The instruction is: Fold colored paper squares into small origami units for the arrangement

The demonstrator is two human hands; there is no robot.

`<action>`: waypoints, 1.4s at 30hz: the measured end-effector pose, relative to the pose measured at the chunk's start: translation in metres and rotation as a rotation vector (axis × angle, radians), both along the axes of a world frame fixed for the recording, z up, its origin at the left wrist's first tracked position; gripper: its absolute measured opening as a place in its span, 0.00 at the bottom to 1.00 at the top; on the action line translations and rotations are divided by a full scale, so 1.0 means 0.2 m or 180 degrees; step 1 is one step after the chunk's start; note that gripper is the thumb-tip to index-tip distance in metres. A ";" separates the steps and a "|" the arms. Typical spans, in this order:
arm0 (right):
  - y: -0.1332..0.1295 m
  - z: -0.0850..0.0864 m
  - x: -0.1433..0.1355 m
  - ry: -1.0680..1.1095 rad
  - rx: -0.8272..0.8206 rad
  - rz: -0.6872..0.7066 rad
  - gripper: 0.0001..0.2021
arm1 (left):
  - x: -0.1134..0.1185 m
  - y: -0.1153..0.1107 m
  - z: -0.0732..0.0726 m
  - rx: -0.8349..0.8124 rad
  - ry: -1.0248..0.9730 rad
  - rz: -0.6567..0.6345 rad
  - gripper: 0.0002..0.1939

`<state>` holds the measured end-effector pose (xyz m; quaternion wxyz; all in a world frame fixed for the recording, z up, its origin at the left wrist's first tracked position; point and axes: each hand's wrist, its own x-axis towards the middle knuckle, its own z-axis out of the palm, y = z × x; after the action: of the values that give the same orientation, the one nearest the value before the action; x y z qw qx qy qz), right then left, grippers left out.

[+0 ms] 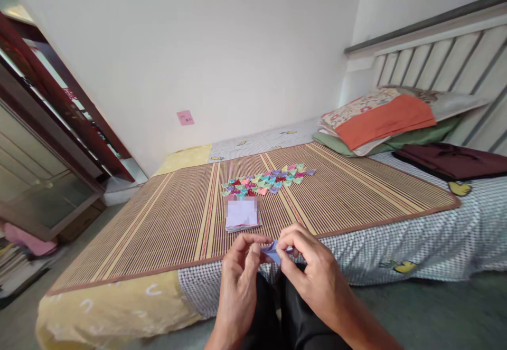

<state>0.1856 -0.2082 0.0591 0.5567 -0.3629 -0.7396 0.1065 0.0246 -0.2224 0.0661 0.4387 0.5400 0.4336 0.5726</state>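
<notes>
A small piece of folded blue-violet paper (272, 252) is pinched between my two hands, just in front of the bed's near edge. My left hand (242, 265) grips its left side with thumb and fingers. On the right side, my right hand (307, 255) closes thumb and fingertips on the paper and hides part of it. Just beyond my hands lies a stack of square paper (242, 214) with a pale lilac sheet on top. Behind the stack, several small folded paper pieces (273, 178) in many colours are spread in rows.
A striped bamboo mat (170, 218) covers much of the bed. Pillows (388, 117) are piled at the right, beside a dark maroon folded cloth (455, 160). A slatted headboard (439, 59) stands behind them. At the left are a cabinet (35, 165) and a doorway.
</notes>
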 end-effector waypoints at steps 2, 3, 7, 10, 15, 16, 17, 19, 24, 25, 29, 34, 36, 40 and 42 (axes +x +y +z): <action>0.00 0.00 0.00 0.0023 -0.0077 0.0009 0.11 | 0.01 0.00 -0.01 -0.0020 -0.0113 -0.0042 0.16; 0.00 0.00 0.01 0.0016 -0.0085 -0.0005 0.11 | 0.02 0.00 -0.01 -0.0033 -0.0145 -0.0076 0.16; 0.00 -0.02 0.00 -0.0070 0.0082 -0.0101 0.11 | 0.06 -0.01 0.00 -0.0054 -0.0136 -0.0230 0.14; -0.01 -0.04 -0.01 -0.0208 0.0222 -0.0148 0.11 | 0.07 -0.01 -0.01 -0.0045 -0.0144 -0.0164 0.12; -0.01 -0.06 -0.02 -0.0343 0.0271 -0.0182 0.11 | 0.06 0.00 -0.04 -0.0117 0.0178 0.0168 0.06; -0.01 -0.06 -0.03 -0.0351 0.0289 -0.0188 0.11 | 0.06 0.01 -0.04 -0.0122 0.0217 0.0229 0.05; -0.01 -0.06 -0.03 -0.0364 0.0303 -0.0187 0.12 | 0.05 0.01 -0.05 -0.0129 0.0233 0.0265 0.05; -0.01 -0.06 -0.03 -0.0405 0.0321 -0.0165 0.12 | 0.05 0.02 -0.05 -0.0160 0.0235 0.0236 0.06; 0.00 -0.07 -0.03 -0.0477 0.0380 -0.0074 0.12 | 0.04 0.03 -0.06 -0.0272 0.0225 0.0131 0.09; 0.00 -0.08 -0.03 -0.0462 0.0384 -0.0050 0.12 | 0.04 0.03 -0.06 -0.0294 0.0223 0.0139 0.12; 0.01 -0.08 -0.04 -0.0368 0.0335 0.0020 0.12 | 0.04 0.03 -0.10 -0.0311 0.0341 0.0371 0.12; 0.00 -0.08 -0.04 -0.0315 0.0184 0.0036 0.12 | 0.04 0.02 -0.10 -0.0086 0.0825 0.0313 0.06; 0.00 -0.08 -0.04 -0.0369 0.0145 0.0075 0.12 | 0.03 0.03 -0.09 -0.0069 0.0885 0.0157 0.04; 0.00 -0.09 -0.04 -0.0471 0.0149 0.0160 0.13 | 0.02 0.04 -0.10 -0.0124 0.0958 0.0318 0.06; 0.00 -0.10 -0.04 -0.0453 0.0172 0.0134 0.13 | 0.02 0.05 -0.11 -0.0061 0.1021 0.0411 0.07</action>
<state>0.1781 -0.2077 0.0398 0.5099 -0.3387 -0.7875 0.0722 0.0278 -0.2133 0.0447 0.3313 0.5912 0.5373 0.5020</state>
